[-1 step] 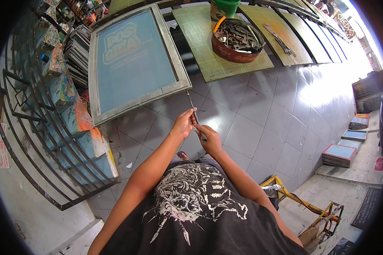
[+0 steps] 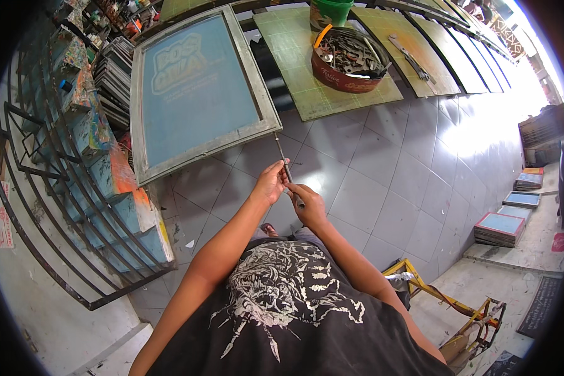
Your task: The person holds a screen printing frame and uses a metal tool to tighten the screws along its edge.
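A slim metal rod-like tool (image 2: pixel 280 148) with a thicker grey lower end slants up from my hands; its exact kind is too small to tell. My left hand (image 2: pixel 271 182) is closed, its fingers pinching the middle of the tool. Lower down and to the right, my right hand (image 2: pixel 308 205) is wrapped round the thicker end. The tool's far tip reaches the near right corner of a framed silkscreen (image 2: pixel 197 94) with blue mesh and a pale design; I cannot tell whether they touch. Part of the tool is hidden by my fingers.
On a green board (image 2: pixel 294 75) stands a round dark-red tin (image 2: pixel 344 81) full of metal tools, with a green bucket (image 2: pixel 332 12) behind. Wrenches (image 2: pixel 413 59) lie on the board to its right. A black metal railing (image 2: pixel 50 276) curves at left; a yellow metal frame (image 2: pixel 445 291) stands lower right.
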Motion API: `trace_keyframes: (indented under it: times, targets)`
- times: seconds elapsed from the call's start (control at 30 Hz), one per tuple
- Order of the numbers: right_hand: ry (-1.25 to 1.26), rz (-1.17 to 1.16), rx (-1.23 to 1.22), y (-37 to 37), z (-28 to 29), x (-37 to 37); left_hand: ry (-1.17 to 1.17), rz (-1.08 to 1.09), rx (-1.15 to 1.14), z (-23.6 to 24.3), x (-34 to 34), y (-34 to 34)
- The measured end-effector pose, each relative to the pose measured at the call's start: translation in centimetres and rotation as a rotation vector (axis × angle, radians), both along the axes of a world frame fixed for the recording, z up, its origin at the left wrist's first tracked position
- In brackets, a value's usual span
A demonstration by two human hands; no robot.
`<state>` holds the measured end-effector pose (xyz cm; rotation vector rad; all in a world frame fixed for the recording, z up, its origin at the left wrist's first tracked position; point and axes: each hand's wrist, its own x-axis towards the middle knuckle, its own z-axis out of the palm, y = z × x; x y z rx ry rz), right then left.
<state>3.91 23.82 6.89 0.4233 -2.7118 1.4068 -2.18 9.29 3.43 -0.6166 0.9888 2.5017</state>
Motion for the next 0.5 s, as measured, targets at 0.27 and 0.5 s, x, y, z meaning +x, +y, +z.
trace_keyframes:
  times: [0.27,0.5]
  targets:
    - [-0.478,-0.069,-0.814,-0.8,-2.8,-1.1,-0.041,-0.19,-0.003,2.7,0.0,0.0]
    - [-1.12,-0.144,-1.705,-1.0,-2.8,-0.4,-0.034,-0.174,-0.103,1.9,-0.1,-0.3]
